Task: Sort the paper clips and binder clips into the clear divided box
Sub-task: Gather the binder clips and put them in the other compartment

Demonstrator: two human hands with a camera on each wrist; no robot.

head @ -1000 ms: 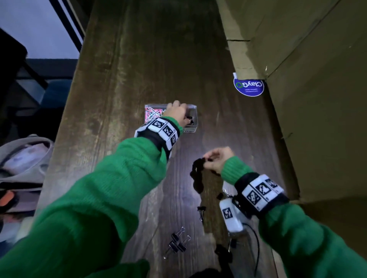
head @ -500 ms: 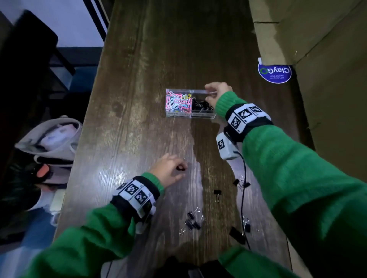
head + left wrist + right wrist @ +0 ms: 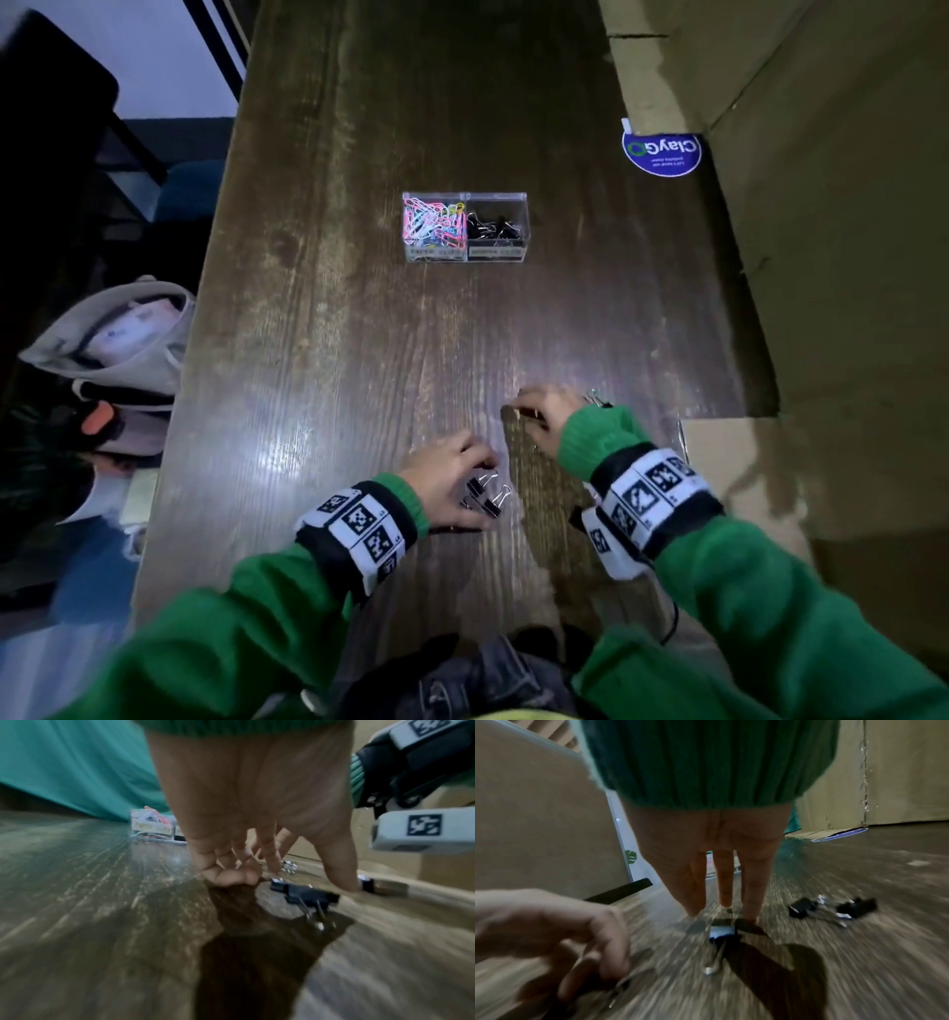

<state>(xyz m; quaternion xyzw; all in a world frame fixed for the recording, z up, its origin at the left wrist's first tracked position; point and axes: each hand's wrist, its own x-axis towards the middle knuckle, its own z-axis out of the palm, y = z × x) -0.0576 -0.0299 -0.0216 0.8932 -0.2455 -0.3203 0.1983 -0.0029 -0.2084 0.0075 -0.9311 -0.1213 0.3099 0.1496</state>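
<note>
Both hands down on the loose binder clips (image 3: 485,496) at 6 o'clock: left hand (image 3: 445,475) curled, grip unclear through blur, right hand (image 3: 545,415) straight-fingered over one clip (image 3: 722,930); pinch black bodies, then carry to clear divided box (image 3: 464,227) at 12, right compartment.

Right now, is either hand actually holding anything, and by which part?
Left hand: fingers curl onto a black binder clip on the table, but a firm hold cannot be told. Right hand: straight fingers reach down at another binder clip, holding nothing.
</note>
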